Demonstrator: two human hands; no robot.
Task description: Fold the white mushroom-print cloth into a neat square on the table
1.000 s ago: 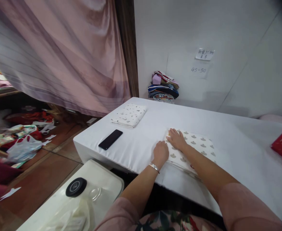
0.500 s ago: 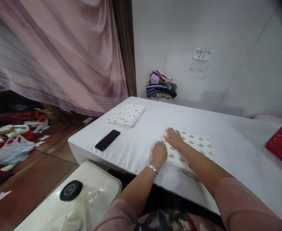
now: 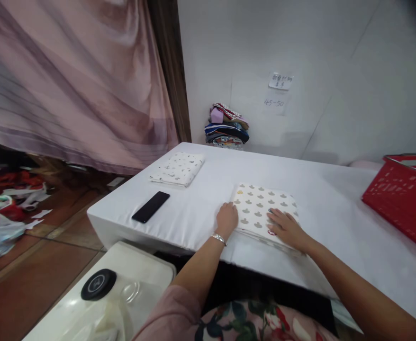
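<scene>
A folded white cloth [image 3: 256,208] with grey duck-like shapes lies on the white-covered table [image 3: 194,222] in front of me. My left hand [image 3: 227,219], with a silver bracelet at the wrist, is at the cloth's left edge, its fingers curled against that edge. Flat on the cloth's right part rests my right hand [image 3: 288,229], fingers spread and nothing gripped. A second folded white cloth [image 3: 177,169] with small dark prints lies farther off to the left. Nearer on that side is a black phone [image 3: 151,207].
A red basket [image 3: 402,199] stands at the table's right. Against the wall is a stack of folded fabrics [image 3: 227,127]. At lower left, a white surface [image 3: 133,270] carries a round black object [image 3: 98,284]. A pink curtain [image 3: 122,85] hangs at left.
My right hand has slid from the cloth's far left corner to its right part, uncovering the pattern. My left hand stays at the left edge. The view has turned right, showing more red basket.
</scene>
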